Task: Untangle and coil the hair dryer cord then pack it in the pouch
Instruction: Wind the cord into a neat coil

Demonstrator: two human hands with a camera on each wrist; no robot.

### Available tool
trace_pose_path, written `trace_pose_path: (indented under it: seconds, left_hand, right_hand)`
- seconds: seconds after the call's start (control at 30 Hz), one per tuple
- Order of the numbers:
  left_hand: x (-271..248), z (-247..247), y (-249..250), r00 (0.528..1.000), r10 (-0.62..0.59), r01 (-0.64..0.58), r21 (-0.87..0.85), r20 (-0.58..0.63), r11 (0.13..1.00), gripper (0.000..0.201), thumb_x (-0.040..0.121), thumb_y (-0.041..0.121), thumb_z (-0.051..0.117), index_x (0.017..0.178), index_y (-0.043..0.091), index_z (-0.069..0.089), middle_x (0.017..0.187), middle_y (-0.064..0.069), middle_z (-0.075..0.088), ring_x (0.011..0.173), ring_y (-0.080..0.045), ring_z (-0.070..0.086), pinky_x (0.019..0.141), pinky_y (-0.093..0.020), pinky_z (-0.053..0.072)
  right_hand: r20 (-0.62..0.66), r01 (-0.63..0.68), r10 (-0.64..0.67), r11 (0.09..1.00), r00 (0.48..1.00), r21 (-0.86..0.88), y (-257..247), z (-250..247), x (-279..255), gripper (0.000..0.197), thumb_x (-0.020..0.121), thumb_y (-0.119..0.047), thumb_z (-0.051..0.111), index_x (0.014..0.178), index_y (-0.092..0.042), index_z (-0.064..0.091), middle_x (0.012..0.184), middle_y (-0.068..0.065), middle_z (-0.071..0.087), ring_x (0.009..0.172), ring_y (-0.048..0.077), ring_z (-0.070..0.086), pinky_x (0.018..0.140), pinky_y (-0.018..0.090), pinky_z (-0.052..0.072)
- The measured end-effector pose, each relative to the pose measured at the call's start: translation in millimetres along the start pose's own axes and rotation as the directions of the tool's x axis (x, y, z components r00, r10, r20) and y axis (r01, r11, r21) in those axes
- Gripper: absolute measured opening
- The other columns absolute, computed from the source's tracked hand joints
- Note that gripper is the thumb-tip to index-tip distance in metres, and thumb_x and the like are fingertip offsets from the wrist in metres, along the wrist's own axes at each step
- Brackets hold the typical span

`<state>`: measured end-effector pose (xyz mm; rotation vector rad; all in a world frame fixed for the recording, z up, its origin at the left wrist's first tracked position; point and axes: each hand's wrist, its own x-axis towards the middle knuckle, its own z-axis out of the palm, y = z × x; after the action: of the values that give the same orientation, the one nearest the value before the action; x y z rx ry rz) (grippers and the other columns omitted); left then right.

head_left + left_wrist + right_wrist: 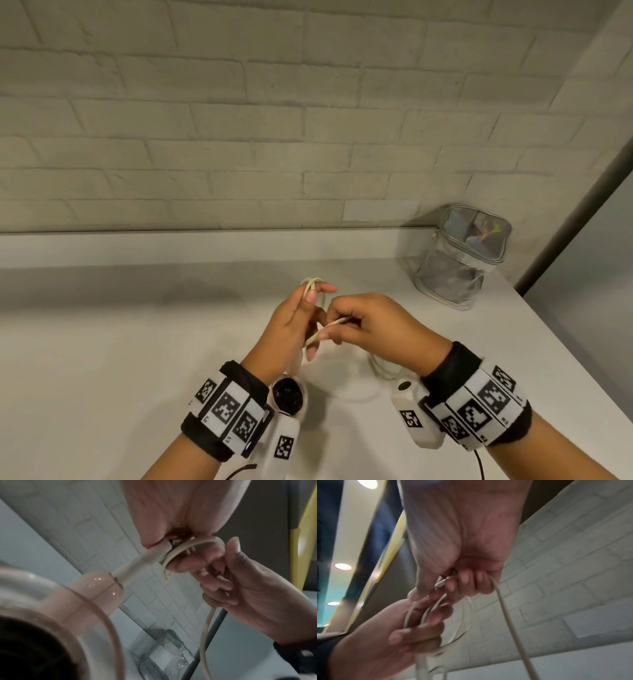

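The hair dryer cord point(313, 286), cream-coloured, is being held up above the white counter point(120, 342) between both hands. Starting at the left, the hair dryer point(289, 399) itself is hanging just below the left wrist, its dark round grille facing up in the head view; in the left wrist view its glossy pink body point(96, 588) is sitting below the fingers, with the thick cream sleeve of the cord rising from it into the palm. The left hand point(291, 322) is gripping several loops of the cord, its fingers curling round them while the forefinger is pointing out straight with a loop arching over its tip. In the right wrist view those loops point(426, 612) are lying across the left fingers point(435, 620) and hanging down beneath them.

Moving right, a short stretch of cord is bridging the gap between the two hands, which are almost touching. The right hand point(373, 325) is pinching this strand, fingers point(467, 578) folded tightly into the palm around it. From under the little finger the cord is dropping away toward the counter, where slack is lying in loose curves beneath the right wrist.

Further right, well apart from both hands, the clear pouch point(459, 260) is standing upright near the brick wall point(239, 120), its shiny zip lid tilted open. Black bands with square markers are wrapping both wrists.
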<state>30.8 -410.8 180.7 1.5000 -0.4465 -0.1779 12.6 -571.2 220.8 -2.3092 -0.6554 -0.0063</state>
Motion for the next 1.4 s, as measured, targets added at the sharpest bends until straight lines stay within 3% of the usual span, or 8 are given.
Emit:
trace_pose_path:
  seconds: [0.27,0.37,0.6,0.77,1.03,1.13,1.3,1.4]
  left_hand:
    - [-5,-5,-1,0.994,0.002,-0.024,0.205,0.106,0.978,0.025,0.081,0.041,0.058,0.103,0.030,0.063,0.070,0.010,0.047,0.059,-0.003,0.046,0.059,-0.012,0.037]
    - [-4,-3,2,0.993,-0.049,0.038,0.102,0.111,0.994,0.017,0.090,0.022,0.052,0.099,0.015,0.066,0.045,0.012,0.044,0.039,-0.002,0.035,0.043,-0.011,0.030]
    - [-7,-1,2,0.990,-0.100,0.119,-0.210,0.096,0.971,0.029,0.087,0.032,0.040,0.087,0.019,0.066,0.041,0.010,0.022,0.038,-0.009,0.013,0.040,-0.020,0.014]
    - [-8,-12,0,0.990,-0.133,0.138,-0.321,0.038,0.937,0.032,0.087,0.034,0.037,0.088,0.015,0.063,0.041,0.007,0.022,0.035,-0.009,0.013,0.036,-0.017,0.020]
    - [-9,-39,-4,0.984,-0.157,0.091,-0.521,-0.083,0.849,0.026,0.091,0.032,0.034,0.079,0.016,0.052,0.038,0.010,0.025,0.030,-0.006,0.017,0.032,-0.016,0.018]
    - [-8,-40,-2,0.982,-0.149,0.071,-0.496,-0.119,0.866,0.026,0.088,0.035,0.035,0.082,0.015,0.050,0.038,0.009,0.025,0.032,-0.007,0.016,0.035,-0.021,0.016]
    - [-1,-22,-2,0.984,-0.105,0.044,-0.379,-0.141,0.924,0.024,0.095,0.030,0.031,0.087,0.016,0.048,0.042,0.003,0.039,0.036,-0.013,0.038,0.045,-0.025,0.046]
    - [4,-12,-1,0.996,-0.042,0.021,-0.241,-0.085,0.970,0.021,0.096,0.030,0.028,0.094,0.013,0.041,0.069,-0.009,0.070,0.073,-0.026,0.069,0.076,-0.032,0.056]
  right_hand:
    - [-0.105,0.020,0.003,0.977,0.994,0.214,28,-27,9,0.023,0.077,-0.002,0.068,0.075,-0.024,0.065,0.072,-0.018,0.065,0.070,0.000,0.059,0.068,0.010,0.044]
    - [-0.209,0.009,0.057,0.953,0.976,0.303,42,-18,17,0.031,0.082,0.004,0.060,0.079,-0.027,0.059,0.075,-0.007,0.063,0.071,0.007,0.063,0.072,0.015,0.049]
    - [-0.287,-0.070,0.254,0.849,0.924,0.524,49,43,28,0.019,0.096,-0.024,0.044,0.091,-0.021,0.062,0.070,0.009,0.056,0.059,0.022,0.054,0.048,0.030,0.048]
    - [-0.175,-0.207,0.195,0.977,0.965,-0.051,74,69,13,0.018,0.094,-0.023,0.038,0.107,-0.018,0.050,0.066,-0.001,0.054,0.061,0.021,0.052,0.058,0.038,0.042]
    - [-0.415,-0.129,0.096,0.990,0.905,-0.053,120,37,-19,0.024,0.089,-0.031,0.047,0.089,-0.019,0.069,0.084,-0.005,0.064,0.080,0.006,0.054,0.078,0.015,0.037]
    - [-0.325,-0.223,0.287,0.950,0.901,0.218,116,35,-28,0.016,0.092,-0.022,0.053,0.090,-0.028,0.068,0.088,-0.020,0.066,0.078,0.003,0.058,0.075,0.018,0.043]
    - [-0.022,-0.185,0.186,0.944,0.982,-0.274,91,40,-16,0.024,0.093,-0.039,0.046,0.110,-0.032,0.063,0.104,-0.005,0.071,0.094,0.015,0.063,0.081,0.028,0.047]
    - [0.163,0.026,0.041,0.921,0.986,-0.388,61,35,-8,0.026,0.092,-0.039,0.047,0.108,-0.028,0.065,0.100,0.000,0.071,0.091,0.019,0.062,0.075,0.031,0.044]
